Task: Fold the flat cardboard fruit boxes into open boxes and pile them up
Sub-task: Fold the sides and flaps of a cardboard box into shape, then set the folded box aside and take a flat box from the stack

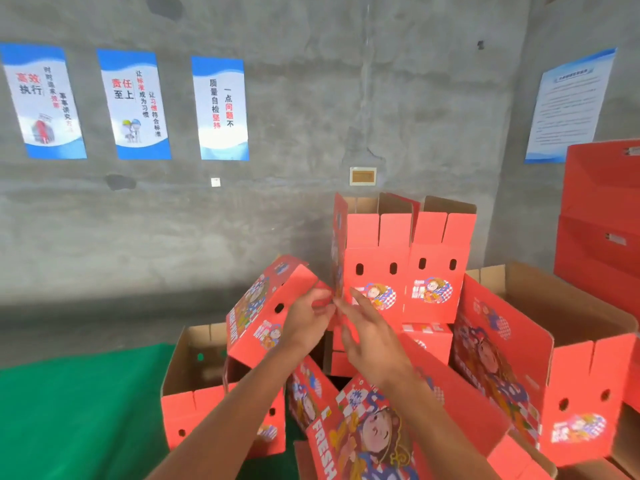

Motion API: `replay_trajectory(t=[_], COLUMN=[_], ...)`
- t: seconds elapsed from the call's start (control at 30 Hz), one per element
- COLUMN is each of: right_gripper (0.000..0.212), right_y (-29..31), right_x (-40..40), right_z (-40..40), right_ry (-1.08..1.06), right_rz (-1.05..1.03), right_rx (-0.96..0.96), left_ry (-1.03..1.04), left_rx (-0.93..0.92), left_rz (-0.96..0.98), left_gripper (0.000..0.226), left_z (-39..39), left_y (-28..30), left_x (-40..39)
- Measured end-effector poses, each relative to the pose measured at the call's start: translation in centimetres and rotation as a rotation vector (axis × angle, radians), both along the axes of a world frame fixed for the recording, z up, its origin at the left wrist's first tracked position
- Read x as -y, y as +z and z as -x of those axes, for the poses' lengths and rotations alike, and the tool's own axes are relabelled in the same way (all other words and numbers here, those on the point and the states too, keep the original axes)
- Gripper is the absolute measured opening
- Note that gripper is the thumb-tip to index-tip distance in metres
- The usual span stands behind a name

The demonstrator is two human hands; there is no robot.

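I hold up a red printed cardboard fruit box (266,306) in the middle of the view, tilted with its flaps loose. My left hand (306,323) grips a red flap at the box's right end, fingers curled round its edge. My right hand (367,334) is just right of it, fingers mostly straight, touching the same flap area. Behind them two folded open boxes (405,268) stand side by side on other boxes.
An open folded box (194,382) sits low left on green floor covering (76,410). More open boxes (571,358) lie right and one (363,427) lies below my arms. A tall red stack (602,216) stands at the far right against a concrete wall with posters.
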State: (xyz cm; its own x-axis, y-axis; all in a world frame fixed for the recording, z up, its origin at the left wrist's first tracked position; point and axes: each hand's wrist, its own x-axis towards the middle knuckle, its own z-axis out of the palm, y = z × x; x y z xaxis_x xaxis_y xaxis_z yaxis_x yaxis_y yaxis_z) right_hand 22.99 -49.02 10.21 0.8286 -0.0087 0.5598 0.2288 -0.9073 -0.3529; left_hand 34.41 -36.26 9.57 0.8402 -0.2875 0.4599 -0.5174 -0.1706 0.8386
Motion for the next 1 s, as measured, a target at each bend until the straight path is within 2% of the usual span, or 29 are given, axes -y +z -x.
replay_trajectory(t=[0.07, 0.17, 0.3, 0.43, 0.53, 0.63, 0.77, 0.87, 1.0], right_gripper=[0.052, 0.052, 0.05, 0.045, 0.046, 0.048, 0.043, 0.034, 0.04], right_y=[-1.2, -4.2, -10.3, -18.0, -23.0, -26.9, -30.0, -31.6, -32.8], right_x=[-2.9, -7.9, -13.9, -17.7, -20.4, -22.2, -23.9, -24.1, -22.5], right_z=[1.6, 3.9, 7.0, 10.8, 13.7, 16.0, 18.9, 20.5, 22.3], right_ry=[0.041, 0.069, 0.112, 0.122, 0.265, 0.304, 0.233, 0.235, -0.025], right_rz=[-0.067, -0.16, -0.221, -0.167, -0.259, -0.25, -0.182, -0.126, -0.104], right_rx=[0.041, 0.071, 0.085, -0.077, -0.323, -0.471, -0.525, -0.44, -0.532], left_ry=[0.008, 0.057, 0.174, 0.321, 0.431, 0.456, 0.517, 0.583, 0.722], left_rx=[0.036, 0.065, 0.004, -0.225, -0.32, -0.475, -0.419, -0.355, -0.366], left_rz=[-0.035, -0.078, -0.184, -0.256, -0.305, -0.409, -0.711, -0.799, -0.85], left_gripper=[0.017, 0.013, 0.017, 0.018, 0.02, 0.034, 0.053, 0.06, 0.089], left_z=[1.6, 4.8, 9.4, 13.4, 16.2, 19.2, 22.9, 25.3, 26.7], left_y=[-0.2, -1.5, -5.7, -12.3, -17.1, -20.9, -25.2, -26.9, -27.4], left_x=[-3.5, -9.6, -18.6, -27.1, -32.4, -35.8, -38.4, -39.6, -41.4])
